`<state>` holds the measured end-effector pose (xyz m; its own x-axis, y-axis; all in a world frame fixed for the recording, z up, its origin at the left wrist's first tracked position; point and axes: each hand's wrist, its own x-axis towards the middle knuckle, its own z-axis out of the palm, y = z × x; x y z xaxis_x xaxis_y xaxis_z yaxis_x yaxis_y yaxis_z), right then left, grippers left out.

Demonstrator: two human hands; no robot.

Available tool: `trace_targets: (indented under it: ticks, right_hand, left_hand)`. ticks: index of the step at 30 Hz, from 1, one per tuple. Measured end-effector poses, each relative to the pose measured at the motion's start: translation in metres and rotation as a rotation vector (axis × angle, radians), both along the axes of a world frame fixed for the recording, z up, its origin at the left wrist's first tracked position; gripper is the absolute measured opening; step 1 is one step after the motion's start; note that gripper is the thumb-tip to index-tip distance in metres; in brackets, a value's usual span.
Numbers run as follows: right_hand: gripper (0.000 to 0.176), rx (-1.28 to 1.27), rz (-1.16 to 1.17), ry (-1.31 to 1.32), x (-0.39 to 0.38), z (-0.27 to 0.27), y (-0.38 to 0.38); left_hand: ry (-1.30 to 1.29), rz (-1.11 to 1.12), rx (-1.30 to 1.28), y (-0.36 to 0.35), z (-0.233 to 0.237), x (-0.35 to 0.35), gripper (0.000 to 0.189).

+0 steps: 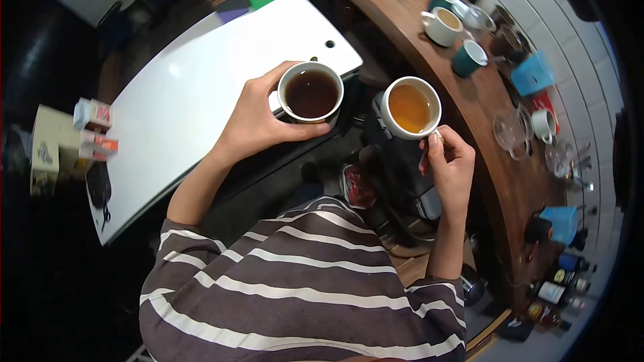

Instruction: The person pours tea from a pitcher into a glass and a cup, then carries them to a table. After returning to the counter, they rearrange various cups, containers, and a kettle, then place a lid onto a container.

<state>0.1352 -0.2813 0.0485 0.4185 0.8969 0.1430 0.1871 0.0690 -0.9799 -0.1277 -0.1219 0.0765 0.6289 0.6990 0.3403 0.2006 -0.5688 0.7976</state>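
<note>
My left hand is wrapped round a white mug of dark brown drink, its thumb along the near side and its fingers behind. In my right hand is a white cup of amber drink, pinched by the handle on its near side. Both vessels are upright and apart from each other, side by side in front of my body. The mug is near the corner of a white table; the cup hangs over the gap between that table and a wooden counter.
On the counter at right stand a cream cup of milky drink, a green cup, a glass pitcher, blue containers and several bottles. Small boxes and a dark pouch lie at the table's left end.
</note>
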Motion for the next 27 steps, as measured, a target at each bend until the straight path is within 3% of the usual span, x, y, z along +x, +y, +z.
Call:
trace_targets:
  ticks: [11,27]
  right_hand:
    - [0.019,-0.027,0.513,-0.079,-0.137,0.001,0.054]
    - [0.017,-0.067,1.069,-0.060,-0.467,-0.002,0.087]
  left_hand:
    - [-0.045,0.548,-0.083,-0.087,-0.006,-0.187,0.069]
    - [-0.068,1.044,0.010,-0.220,0.000,-0.498,0.067]
